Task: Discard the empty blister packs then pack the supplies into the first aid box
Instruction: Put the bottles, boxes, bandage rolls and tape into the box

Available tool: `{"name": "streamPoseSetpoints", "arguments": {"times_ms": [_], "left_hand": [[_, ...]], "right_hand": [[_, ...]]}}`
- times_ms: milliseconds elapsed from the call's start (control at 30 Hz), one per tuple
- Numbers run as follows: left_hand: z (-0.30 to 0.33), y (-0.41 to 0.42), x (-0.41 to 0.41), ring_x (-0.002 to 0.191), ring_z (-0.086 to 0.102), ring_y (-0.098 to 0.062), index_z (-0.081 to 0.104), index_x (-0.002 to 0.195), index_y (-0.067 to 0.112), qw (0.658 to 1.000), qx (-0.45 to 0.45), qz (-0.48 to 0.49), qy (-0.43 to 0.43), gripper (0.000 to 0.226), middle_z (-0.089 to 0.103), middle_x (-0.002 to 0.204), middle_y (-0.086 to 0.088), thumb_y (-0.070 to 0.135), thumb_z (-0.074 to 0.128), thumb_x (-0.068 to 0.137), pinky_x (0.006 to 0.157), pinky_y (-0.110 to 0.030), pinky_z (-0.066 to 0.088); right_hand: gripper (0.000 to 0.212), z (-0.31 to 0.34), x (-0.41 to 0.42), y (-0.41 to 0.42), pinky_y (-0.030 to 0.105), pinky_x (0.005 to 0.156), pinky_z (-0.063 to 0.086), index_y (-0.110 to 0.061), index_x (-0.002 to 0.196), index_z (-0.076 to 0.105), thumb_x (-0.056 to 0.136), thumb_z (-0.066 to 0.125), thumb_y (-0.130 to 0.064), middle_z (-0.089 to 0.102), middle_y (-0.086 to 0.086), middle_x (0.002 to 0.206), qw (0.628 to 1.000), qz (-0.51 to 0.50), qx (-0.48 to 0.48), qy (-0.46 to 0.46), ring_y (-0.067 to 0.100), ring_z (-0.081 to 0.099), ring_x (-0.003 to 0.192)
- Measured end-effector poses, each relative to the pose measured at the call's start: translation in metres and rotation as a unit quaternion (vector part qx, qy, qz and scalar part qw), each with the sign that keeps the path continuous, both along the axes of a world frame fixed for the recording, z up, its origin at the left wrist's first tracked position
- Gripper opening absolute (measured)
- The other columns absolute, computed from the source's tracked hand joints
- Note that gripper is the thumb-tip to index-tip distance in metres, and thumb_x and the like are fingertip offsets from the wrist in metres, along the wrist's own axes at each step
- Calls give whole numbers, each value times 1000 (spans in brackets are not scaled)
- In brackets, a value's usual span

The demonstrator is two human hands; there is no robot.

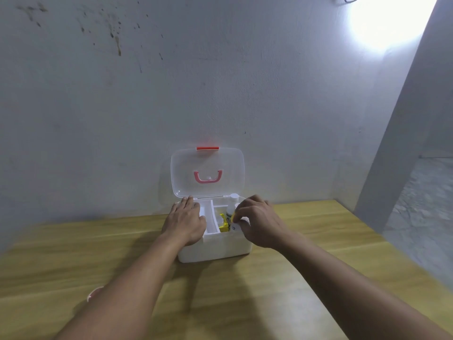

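Note:
A white first aid box stands on the wooden table against the wall, its clear lid with a pink handle raised. My left hand rests flat on the box's left rim and the white inner tray. My right hand reaches into the right compartment, fingers closed on a small white bottle. A taller white bottle stands upright behind it. A yellow packet lies inside the box beside the bottles. No blister packs are visible.
The wooden table runs from the wall to its right edge near a grey pillar. A pinkish rim of some object peeks out under my left forearm. A bright light glares at the top right.

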State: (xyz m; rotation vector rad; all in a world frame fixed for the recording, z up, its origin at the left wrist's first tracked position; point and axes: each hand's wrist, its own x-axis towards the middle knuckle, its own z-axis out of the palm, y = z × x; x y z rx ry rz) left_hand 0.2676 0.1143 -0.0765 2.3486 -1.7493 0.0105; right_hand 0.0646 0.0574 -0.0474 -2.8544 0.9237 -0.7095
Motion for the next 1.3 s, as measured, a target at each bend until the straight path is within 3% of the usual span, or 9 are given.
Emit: {"name": "streamPoseSetpoints", "arguments": {"times_ms": [167,300,367,467,633,800,900,1067,1300], "left_hand": [[3,3,-4,149,8,-20,23,149,11,997,-68,10,30,56,15,161,-7,34,28,99,120,-43,6],[8,10,-10,148,15,-21,33,146,14,992,-123,15,4,54,24,159,-6,41,30,99,120,-46,9],[10,13,-11,147,19,-21,36,144,15,990,-137,13,12,53,27,158,-5,41,31,99,120,-46,12],[15,20,-8,146,21,-20,37,143,14,988,-148,15,46,52,28,157,-5,40,32,99,119,-47,14],[22,45,8,142,31,-21,42,141,14,985,-156,15,74,46,36,153,-5,32,35,99,116,-47,22],[21,77,26,111,54,-31,58,107,8,985,-147,28,88,25,61,116,-11,22,41,95,95,-44,41],[19,100,34,125,52,-28,59,127,12,979,-129,66,145,37,57,136,-11,25,46,94,104,-37,40],[9,137,45,113,61,-28,67,114,14,965,-103,123,208,32,68,120,-12,28,55,88,94,-35,49],[-7,165,55,126,52,-22,56,132,17,957,-57,169,229,50,55,139,-5,35,62,86,101,-30,41]], "right_hand": [[15,-7,-2,2,34,105,36,-16,89,70,82,58,-22,43,4,146,998,2,50,-47,21,32,136],[33,-13,11,-3,32,108,34,-13,78,69,89,59,-42,48,6,145,994,-24,72,-80,16,36,138],[31,-12,19,-6,31,106,33,-12,75,68,89,61,-39,51,8,142,992,-44,75,-90,17,39,136],[16,-14,28,-10,33,105,35,-18,92,61,85,65,-31,45,6,146,991,-63,75,-95,21,40,134],[56,-23,31,-13,48,115,22,-21,146,27,95,44,-38,14,6,161,992,-74,97,-14,27,16,146],[61,-27,29,-14,52,114,19,-21,150,13,98,29,-48,3,4,163,992,-77,92,30,27,12,147],[64,-27,27,-15,45,115,23,-15,151,14,99,32,-47,5,6,162,991,-68,111,11,26,18,146],[61,-28,27,-18,41,112,27,-16,150,20,99,35,-46,8,5,162,991,-56,119,-4,26,24,144],[58,-29,26,-20,43,113,27,-17,149,23,99,37,-43,9,3,162,990,-51,128,-16,25,24,145]]}}
